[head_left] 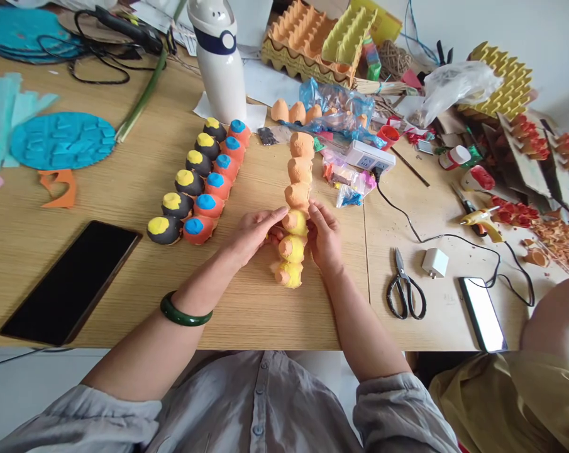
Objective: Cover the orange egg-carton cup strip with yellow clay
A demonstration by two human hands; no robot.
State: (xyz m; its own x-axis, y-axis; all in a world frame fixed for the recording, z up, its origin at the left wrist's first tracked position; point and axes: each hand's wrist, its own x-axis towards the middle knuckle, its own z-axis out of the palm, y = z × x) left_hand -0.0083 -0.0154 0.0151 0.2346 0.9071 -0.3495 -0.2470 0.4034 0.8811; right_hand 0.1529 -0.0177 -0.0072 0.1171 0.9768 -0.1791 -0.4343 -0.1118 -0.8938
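An orange egg-carton strip [300, 170] stands lengthwise in front of me, its nearer several cups coated in yellow. From the left side, my left hand [260, 231] pinches the strip at its first yellow cup. My right hand [325, 233] grips the opposite edge, thumb against the strip near where orange meets yellow. Left of my hands lie two finished-looking strips: a black one with yellow tops [188, 182] and a red one with blue tops [218, 185], side by side.
Scissors [402, 289], a white adapter [436, 262] and a lit phone [483, 313] lie at right, near another person's arm [555, 324]. A dark tablet [71, 283] lies at left. Behind stand a white bottle [220, 69], a power strip [370, 156] and egg trays [307, 47].
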